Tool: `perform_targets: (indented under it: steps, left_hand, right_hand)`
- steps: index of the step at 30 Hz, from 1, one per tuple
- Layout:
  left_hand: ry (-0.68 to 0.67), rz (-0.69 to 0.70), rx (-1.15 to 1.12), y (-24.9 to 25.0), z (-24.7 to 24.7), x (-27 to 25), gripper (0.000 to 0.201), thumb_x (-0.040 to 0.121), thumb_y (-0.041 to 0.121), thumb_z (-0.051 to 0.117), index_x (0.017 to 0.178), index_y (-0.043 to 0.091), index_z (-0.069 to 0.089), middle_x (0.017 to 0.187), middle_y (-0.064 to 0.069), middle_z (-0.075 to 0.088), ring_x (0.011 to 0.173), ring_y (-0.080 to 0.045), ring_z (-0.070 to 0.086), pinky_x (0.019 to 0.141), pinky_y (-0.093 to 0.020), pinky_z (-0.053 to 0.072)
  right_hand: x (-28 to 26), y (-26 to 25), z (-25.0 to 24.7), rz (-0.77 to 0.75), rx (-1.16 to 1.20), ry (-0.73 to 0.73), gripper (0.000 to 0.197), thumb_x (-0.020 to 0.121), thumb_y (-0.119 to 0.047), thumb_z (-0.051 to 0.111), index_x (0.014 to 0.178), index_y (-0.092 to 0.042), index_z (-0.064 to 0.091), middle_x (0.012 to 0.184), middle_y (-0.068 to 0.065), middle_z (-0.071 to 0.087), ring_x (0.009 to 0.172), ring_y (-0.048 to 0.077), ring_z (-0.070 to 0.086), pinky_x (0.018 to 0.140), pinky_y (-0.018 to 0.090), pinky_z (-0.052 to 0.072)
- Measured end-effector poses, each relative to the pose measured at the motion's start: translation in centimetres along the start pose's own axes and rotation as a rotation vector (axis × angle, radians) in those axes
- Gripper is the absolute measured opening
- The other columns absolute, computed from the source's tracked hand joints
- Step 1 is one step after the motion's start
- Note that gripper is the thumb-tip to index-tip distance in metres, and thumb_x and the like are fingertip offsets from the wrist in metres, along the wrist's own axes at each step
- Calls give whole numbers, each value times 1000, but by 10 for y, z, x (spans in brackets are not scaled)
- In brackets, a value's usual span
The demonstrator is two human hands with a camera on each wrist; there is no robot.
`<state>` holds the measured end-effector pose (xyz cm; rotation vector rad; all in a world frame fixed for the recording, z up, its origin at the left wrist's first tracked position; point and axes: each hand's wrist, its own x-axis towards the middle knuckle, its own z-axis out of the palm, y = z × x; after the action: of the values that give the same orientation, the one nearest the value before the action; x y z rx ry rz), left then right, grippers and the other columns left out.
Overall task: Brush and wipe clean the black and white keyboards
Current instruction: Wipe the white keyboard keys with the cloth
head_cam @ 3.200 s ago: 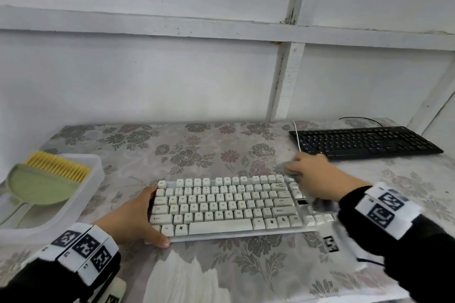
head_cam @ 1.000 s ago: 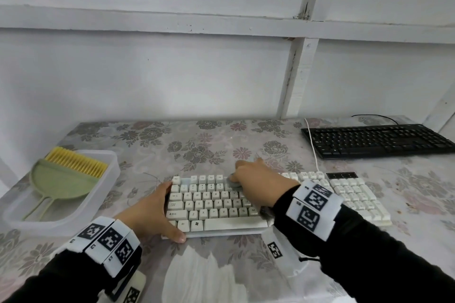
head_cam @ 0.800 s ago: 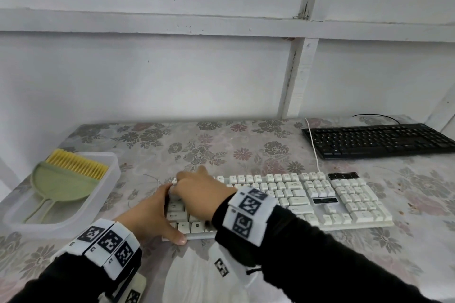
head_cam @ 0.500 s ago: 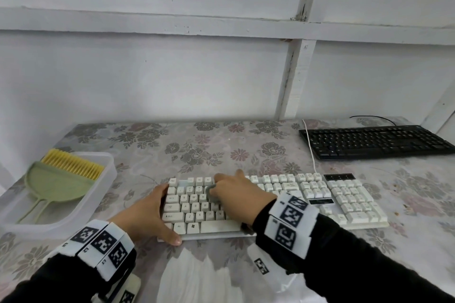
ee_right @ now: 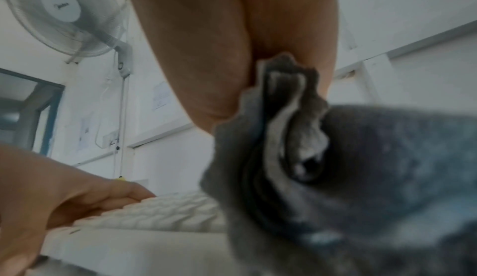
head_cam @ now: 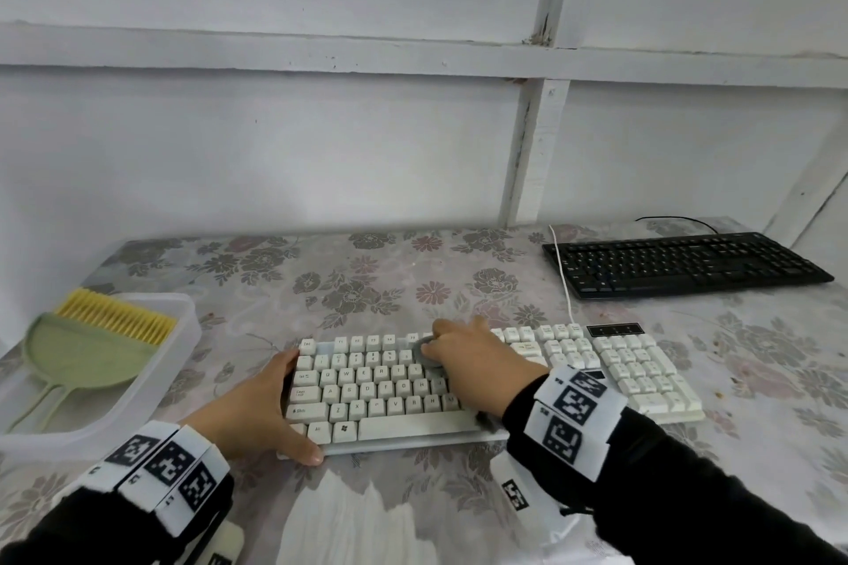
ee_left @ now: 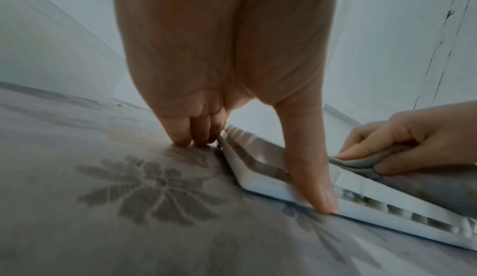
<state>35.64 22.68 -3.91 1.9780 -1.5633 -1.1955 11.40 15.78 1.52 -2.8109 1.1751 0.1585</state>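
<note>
A white keyboard (head_cam: 381,385) lies at the table's middle front. My left hand (head_cam: 257,408) grips its left end, thumb (ee_left: 309,174) on the front edge and fingers at the back corner. My right hand (head_cam: 472,358) grips a bunched grey cloth (head_cam: 424,346) and presses it on the upper key rows near the middle. The cloth (ee_right: 322,168) fills most of the right wrist view; the left wrist view shows the grey cloth (ee_left: 361,162) under the right fingers. A black keyboard (head_cam: 683,264) sits at the back right, untouched.
A clear plastic tray (head_cam: 174,362) at the left holds a green dustpan (head_cam: 78,358) and a yellow-bristled brush (head_cam: 119,317). The white keyboard's cable (head_cam: 562,275) runs back past the black keyboard. The floral tablecloth (head_cam: 367,275) covers the table; a white wall stands behind.
My right hand has swept the cloth left to the keyboard's left end, then back rightward to the middle of the upper rows. The left hand has kept its hold on the left end.
</note>
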Motion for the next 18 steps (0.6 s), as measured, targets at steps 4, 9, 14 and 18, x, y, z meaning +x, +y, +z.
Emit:
perform_targets:
  steps: [4, 9, 14, 18]
  left_hand:
    - [5, -1, 17, -1, 0, 0, 135, 39, 25, 92, 147, 28, 11, 124, 17, 47, 117, -8, 47, 99, -24, 36]
    - [18, 10, 41, -1, 1, 1, 132, 43, 23, 93, 146, 29, 11, 122, 19, 47, 116, -7, 47, 97, -23, 36]
    - [19, 6, 54, -3, -1, 2, 136, 39, 27, 93, 147, 30, 10, 125, 18, 47, 118, -9, 47, 104, -27, 36]
    - [17, -2, 67, -2, 0, 2, 135, 39, 28, 92, 146, 30, 10, 126, 17, 46, 119, -9, 46, 105, -28, 36]
  right_hand:
    - [-10, 20, 2, 17, -53, -13, 29, 87, 8, 41, 102, -7, 59, 99, 1, 37, 84, 19, 38, 100, 38, 28]
    - [-16, 40, 8, 32, 24, 38, 25, 91, 4, 41, 98, -7, 63, 95, -2, 40, 80, 14, 39, 78, 24, 17]
    - [-27, 73, 11, 163, 5, 32, 21, 92, -2, 44, 79, -12, 57, 78, -9, 33, 72, 12, 41, 76, 22, 19]
    - [-36, 96, 4, 287, -47, -64, 21, 90, -1, 44, 76, -14, 53, 76, -10, 30, 67, 7, 41, 75, 24, 23]
